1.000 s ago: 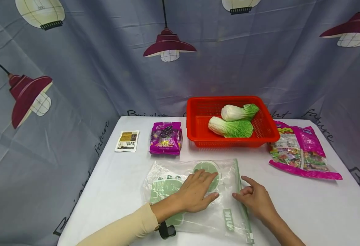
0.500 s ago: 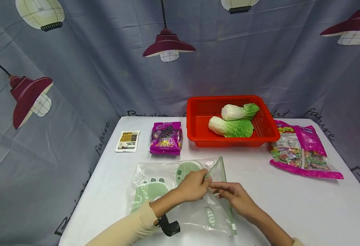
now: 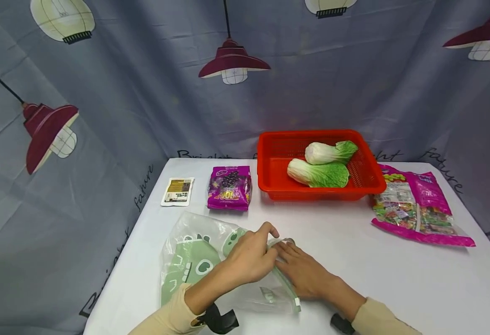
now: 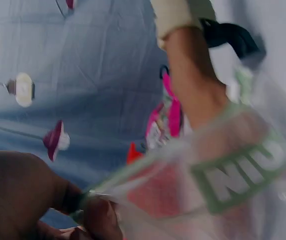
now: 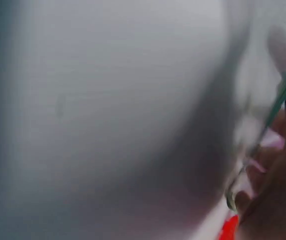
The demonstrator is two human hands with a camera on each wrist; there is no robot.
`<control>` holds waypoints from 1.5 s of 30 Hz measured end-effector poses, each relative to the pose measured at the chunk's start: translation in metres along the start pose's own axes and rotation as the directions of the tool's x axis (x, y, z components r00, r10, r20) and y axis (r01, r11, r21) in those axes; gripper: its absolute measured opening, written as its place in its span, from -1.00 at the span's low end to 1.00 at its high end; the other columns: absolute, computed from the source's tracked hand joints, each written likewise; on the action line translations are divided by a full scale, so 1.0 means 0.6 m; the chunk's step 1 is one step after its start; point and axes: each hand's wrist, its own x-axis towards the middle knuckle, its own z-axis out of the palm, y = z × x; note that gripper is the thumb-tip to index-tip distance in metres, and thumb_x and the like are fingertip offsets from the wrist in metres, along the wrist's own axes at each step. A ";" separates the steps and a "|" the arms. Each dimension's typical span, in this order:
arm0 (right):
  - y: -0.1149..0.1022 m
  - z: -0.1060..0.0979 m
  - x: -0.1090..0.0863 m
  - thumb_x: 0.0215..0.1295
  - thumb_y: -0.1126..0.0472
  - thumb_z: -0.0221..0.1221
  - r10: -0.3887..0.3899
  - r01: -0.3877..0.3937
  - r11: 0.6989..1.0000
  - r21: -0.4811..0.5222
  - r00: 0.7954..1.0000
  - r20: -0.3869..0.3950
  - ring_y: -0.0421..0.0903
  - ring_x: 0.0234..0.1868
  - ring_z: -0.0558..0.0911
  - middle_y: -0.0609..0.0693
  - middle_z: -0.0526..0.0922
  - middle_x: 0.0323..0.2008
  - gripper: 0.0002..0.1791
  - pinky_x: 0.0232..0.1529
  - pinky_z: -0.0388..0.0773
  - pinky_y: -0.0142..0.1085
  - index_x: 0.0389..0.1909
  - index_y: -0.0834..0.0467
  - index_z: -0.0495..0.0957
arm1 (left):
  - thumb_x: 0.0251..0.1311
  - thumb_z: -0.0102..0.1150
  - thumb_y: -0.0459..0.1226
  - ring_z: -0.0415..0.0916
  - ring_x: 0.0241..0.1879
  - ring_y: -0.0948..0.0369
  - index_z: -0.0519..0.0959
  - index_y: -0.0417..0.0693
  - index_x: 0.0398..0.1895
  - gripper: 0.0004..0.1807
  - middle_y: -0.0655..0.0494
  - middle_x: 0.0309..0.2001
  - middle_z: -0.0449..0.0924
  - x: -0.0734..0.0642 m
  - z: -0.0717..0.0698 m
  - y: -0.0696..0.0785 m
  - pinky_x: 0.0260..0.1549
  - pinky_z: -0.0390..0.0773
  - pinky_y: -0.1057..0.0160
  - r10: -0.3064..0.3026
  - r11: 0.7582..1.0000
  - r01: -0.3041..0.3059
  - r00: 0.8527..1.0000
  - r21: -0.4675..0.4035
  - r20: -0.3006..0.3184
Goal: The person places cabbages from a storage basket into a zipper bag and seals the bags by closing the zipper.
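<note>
A clear zip bag [image 3: 196, 263] with green cartoon print lies across the front of the table, its green-edged mouth to the right and partly lifted. With thumb and fingers my left hand [image 3: 249, 258] pinches that edge; in the left wrist view the pinching hand [image 4: 48, 200] is close up at lower left. At the mouth, my right hand [image 3: 307, 272] lies back up with its fingers extended toward the left hand. The left wrist view shows that hand through the printed film [image 4: 237, 175]. Its fingertips are hidden, and the right wrist view is blurred.
Behind the bag stands a red basket [image 3: 270, 179] with two heads of leafy cabbage [image 3: 318, 173]. To its left are a purple grape-print packet [image 3: 229, 188] and a small flat sachet [image 3: 177, 191]. A large pink bag [image 3: 420, 204] of wrapped pieces lies at right.
The left hand has gone from lying flat on the bag to pinching its edge. The bag has shifted left and its mouth has lifted. My right hand has moved left to the mouth.
</note>
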 end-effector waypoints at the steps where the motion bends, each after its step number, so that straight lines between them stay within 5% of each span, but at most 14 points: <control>1: 0.003 -0.004 0.001 0.31 -0.14 0.15 -0.030 0.032 0.999 0.039 0.998 -0.062 0.12 0.44 0.19 0.13 0.26 0.42 -0.29 0.36 0.16 0.03 0.42 0.07 0.32 | 0.20 0.02 -0.29 0.26 -0.73 0.32 0.46 -0.04 0.02 -0.70 0.30 -0.78 0.30 0.002 0.001 -0.002 -0.71 0.29 0.30 -0.009 1.000 0.009 1.000 -0.001 -0.013; 3: 0.015 -0.022 0.006 0.31 0.00 0.18 -0.113 0.140 0.986 0.095 0.963 -0.245 0.09 0.34 0.37 0.13 0.43 0.29 -0.46 0.24 0.35 0.01 0.26 0.15 0.49 | 0.19 0.01 -0.30 0.27 -0.77 0.32 0.47 -0.06 0.01 -0.70 0.30 -0.79 0.31 0.008 0.001 -0.009 -0.75 0.28 0.29 -0.032 0.999 0.031 0.999 -0.017 -0.035; 6: 0.055 -0.069 0.022 0.37 0.15 0.11 -0.216 0.286 0.957 0.054 0.823 -0.525 0.07 0.04 0.61 0.12 0.65 -0.01 -0.71 0.00 0.56 -0.01 -0.07 0.23 0.66 | 0.19 0.00 -0.30 0.34 -0.83 0.32 0.45 -0.05 0.03 -0.68 0.29 -0.83 0.35 0.018 -0.006 -0.021 -0.75 0.31 0.27 -0.076 0.996 0.073 0.995 -0.051 -0.059; 8: 0.098 -0.107 0.036 0.43 0.11 0.05 -0.237 0.285 0.958 -0.028 0.732 -0.638 0.08 -0.12 0.66 0.12 0.69 -0.17 -0.69 -0.12 0.60 -0.01 -0.22 0.24 0.68 | 0.19 -0.01 -0.31 0.38 -0.85 0.31 0.44 -0.06 0.05 -0.67 0.27 -0.85 0.37 0.023 -0.013 -0.027 -0.74 0.35 0.23 -0.094 0.993 0.089 0.993 -0.074 -0.073; 10: 0.149 -0.143 0.047 0.44 0.03 0.04 -0.193 0.195 0.978 -0.075 0.701 -0.686 0.09 -0.18 0.67 0.11 0.69 -0.22 -0.63 -0.18 0.61 0.01 -0.23 0.25 0.67 | 0.19 -0.02 -0.32 0.42 -0.86 0.30 0.44 -0.08 0.07 -0.65 0.26 -0.85 0.39 0.027 -0.018 -0.031 -0.72 0.38 0.21 -0.107 0.991 0.099 0.991 -0.090 -0.077; 12: 0.201 -0.174 0.056 0.35 0.00 0.13 -0.115 0.072 0.993 -0.091 0.708 -0.697 0.11 -0.17 0.66 0.11 0.69 -0.21 -0.64 -0.20 0.60 0.04 -0.19 0.23 0.67 | 0.19 -0.03 -0.33 0.42 -0.87 0.28 0.43 -0.11 0.09 -0.63 0.24 -0.86 0.39 0.029 -0.021 -0.034 -0.74 0.39 0.19 -0.111 0.989 0.104 0.991 -0.104 -0.072; 16: 0.290 -0.217 0.074 0.14 -0.05 0.30 0.084 -0.180 0.980 -0.089 0.771 -0.631 0.17 -0.06 0.61 0.14 0.65 -0.07 -0.53 -0.21 0.56 0.10 -0.04 0.19 0.65 | 0.19 -0.03 -0.32 0.42 -0.87 0.27 0.42 -0.11 0.11 -0.62 0.23 -0.85 0.40 0.029 -0.020 -0.038 -0.76 0.39 0.19 -0.128 0.987 0.122 0.990 -0.108 -0.052; 20: 0.347 -0.241 0.093 0.16 -0.18 0.30 0.328 -0.390 0.919 -0.049 0.829 -0.452 0.27 0.16 0.45 0.21 0.51 0.17 -0.32 -0.06 0.47 0.23 0.21 0.16 0.50 | 0.19 -0.03 -0.31 0.43 -0.86 0.27 0.42 -0.08 0.11 -0.62 0.23 -0.84 0.41 0.029 -0.017 -0.043 -0.75 0.38 0.19 -0.152 0.983 0.147 0.988 -0.113 -0.036; 25: 0.390 -0.252 0.113 0.10 -0.27 0.31 0.496 -0.513 0.858 -0.033 0.842 -0.213 0.32 0.25 0.33 0.24 0.36 0.32 -0.07 -0.10 0.42 0.33 0.41 0.12 0.30 | 0.20 -0.03 -0.31 0.45 -0.85 0.27 0.42 -0.07 0.11 -0.62 0.23 -0.84 0.42 0.031 -0.011 -0.047 -0.76 0.37 0.20 -0.165 0.979 0.162 0.986 -0.127 -0.017; 33: 0.422 -0.242 0.124 0.01 -0.07 0.43 0.517 -0.518 0.855 0.000 0.853 -0.079 0.32 0.00 0.51 0.32 0.50 0.10 -0.11 -0.19 0.46 0.29 0.34 0.18 0.34 | 0.19 -0.02 -0.34 0.42 -0.87 0.30 0.42 -0.10 0.11 -0.62 0.27 -0.84 0.40 0.038 -0.009 -0.042 -0.83 0.29 0.26 -0.149 0.979 0.145 0.989 -0.143 -0.018; 39: 0.409 -0.259 0.119 0.11 -0.02 0.39 0.420 -0.442 0.896 -0.048 0.876 -0.236 0.36 0.05 0.42 0.34 0.42 0.14 -0.19 -0.03 0.36 0.28 0.33 0.24 0.33 | 0.20 0.00 -0.33 0.41 -0.84 0.30 0.43 -0.10 0.11 -0.62 0.30 -0.83 0.42 0.042 -0.008 -0.043 -0.82 0.28 0.27 -0.137 0.983 0.132 0.990 -0.130 -0.030; 45: 0.345 -0.299 0.109 0.03 0.06 0.46 0.287 -0.349 0.935 -0.059 0.846 -0.448 0.31 -0.01 0.42 0.27 0.45 0.10 -0.16 -0.14 0.35 0.16 0.34 0.16 0.35 | 0.21 -0.01 -0.30 0.45 -0.82 0.28 0.41 -0.08 0.15 -0.59 0.25 -0.82 0.44 0.046 -0.010 -0.046 -0.77 0.35 0.22 -0.161 0.978 0.156 0.987 -0.136 -0.025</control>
